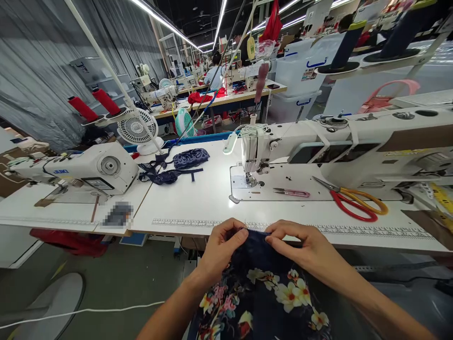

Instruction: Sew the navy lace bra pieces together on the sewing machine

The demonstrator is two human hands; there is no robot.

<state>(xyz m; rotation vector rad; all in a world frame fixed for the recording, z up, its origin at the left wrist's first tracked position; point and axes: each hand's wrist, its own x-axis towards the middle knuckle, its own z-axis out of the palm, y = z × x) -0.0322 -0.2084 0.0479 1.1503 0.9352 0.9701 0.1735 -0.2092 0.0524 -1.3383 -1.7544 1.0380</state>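
A dark navy fabric piece with a floral print [262, 288] hangs from both hands over the table's front edge. My left hand [228, 243] pinches its top edge between thumb and fingers. A short way to the right, my right hand [295, 241] pinches the same edge, leaving a stretch of fabric between them. Beyond the hands stands a white sewing machine [279, 141], its needle and presser foot [250, 180] over the metal plate. Pink thread snips [292, 192] and scissors with red and orange handles [354, 200] lie to the right on the machine bed and table.
Navy fabric pieces [191, 158] lie on the table at the left, beside a second sewing machine [95, 167]. A printed ruler [198, 224] runs along the front edge. A white fan [137, 126] and red thread cones [106, 101] stand behind. People work farther back.
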